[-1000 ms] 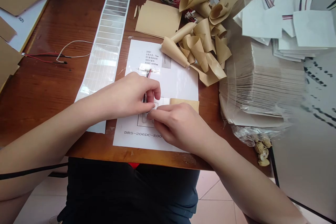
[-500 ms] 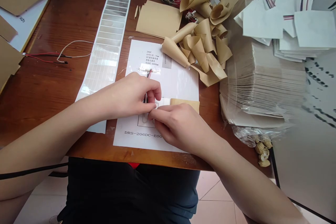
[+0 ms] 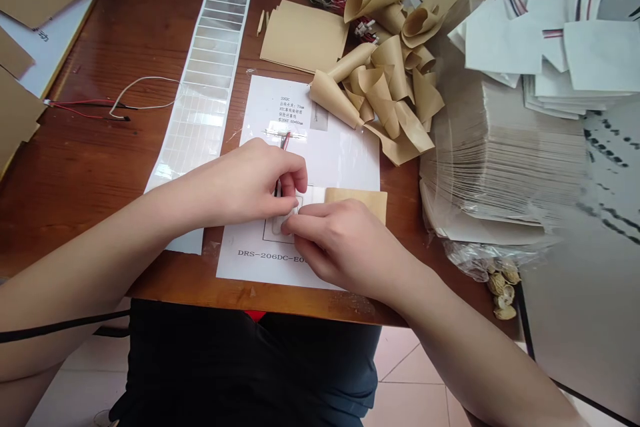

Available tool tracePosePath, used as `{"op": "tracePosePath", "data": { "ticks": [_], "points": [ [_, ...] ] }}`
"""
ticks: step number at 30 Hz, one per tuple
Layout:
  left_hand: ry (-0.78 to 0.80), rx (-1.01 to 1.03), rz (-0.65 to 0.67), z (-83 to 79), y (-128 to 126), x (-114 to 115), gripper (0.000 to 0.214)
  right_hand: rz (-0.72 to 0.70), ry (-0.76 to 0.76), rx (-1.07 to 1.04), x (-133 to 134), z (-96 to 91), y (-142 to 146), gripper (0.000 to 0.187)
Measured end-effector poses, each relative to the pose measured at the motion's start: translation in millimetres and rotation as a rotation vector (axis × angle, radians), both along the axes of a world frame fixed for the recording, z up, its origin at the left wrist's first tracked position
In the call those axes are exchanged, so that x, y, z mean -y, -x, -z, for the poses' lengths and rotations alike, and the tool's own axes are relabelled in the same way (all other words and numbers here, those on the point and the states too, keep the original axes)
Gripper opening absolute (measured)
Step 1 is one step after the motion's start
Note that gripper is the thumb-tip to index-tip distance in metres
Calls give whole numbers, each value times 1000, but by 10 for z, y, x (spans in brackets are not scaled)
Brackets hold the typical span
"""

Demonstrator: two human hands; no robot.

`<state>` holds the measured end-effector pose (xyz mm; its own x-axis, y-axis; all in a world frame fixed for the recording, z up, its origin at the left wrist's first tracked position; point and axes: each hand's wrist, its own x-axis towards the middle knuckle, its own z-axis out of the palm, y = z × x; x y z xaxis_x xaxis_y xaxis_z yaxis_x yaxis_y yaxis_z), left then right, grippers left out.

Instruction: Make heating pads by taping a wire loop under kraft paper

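Note:
My left hand (image 3: pixel 267 180) and my right hand (image 3: pixel 345 237) meet fingertip to fingertip over a printed sheet (image 3: pixel 345 157). The left fingers are curled, with the thumb pressed toward the right fingertips. My right hand pinches low beside the left thumb; what either hand holds is too small and covered to tell. A red and black wire lead (image 3: pixel 285 141) runs down the sheet and under my left hand. Next to the right fingertips, a pale wire loop (image 3: pixel 278 224) lies on the sheet. Brown backing paper (image 3: pixel 363 199) juts out behind my right hand.
Curled brown papers (image 3: pixel 387 83) lie behind the sheet, near flat brown squares (image 3: pixel 303 37). A label strip (image 3: pixel 213 57) is at left, with a loose wire (image 3: pixel 143 82) beside it. At right stands a wrapped stack (image 3: pixel 515 147) topped with white wired pads (image 3: pixel 505 43).
The brown backing paper now reaches slightly farther right behind my right hand. My right fingertips have shifted a little; my left hand holds nearly the same place.

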<state>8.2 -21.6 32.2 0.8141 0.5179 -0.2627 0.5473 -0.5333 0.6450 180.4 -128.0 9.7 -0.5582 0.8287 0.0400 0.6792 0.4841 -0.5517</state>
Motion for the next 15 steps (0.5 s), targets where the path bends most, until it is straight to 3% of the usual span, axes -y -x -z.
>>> {"op": "tracePosePath", "data": {
  "ticks": [15],
  "points": [
    [3, -11, 14, -12, 3, -14, 15, -17, 38, 34, -5, -19, -20, 29]
  ]
}}
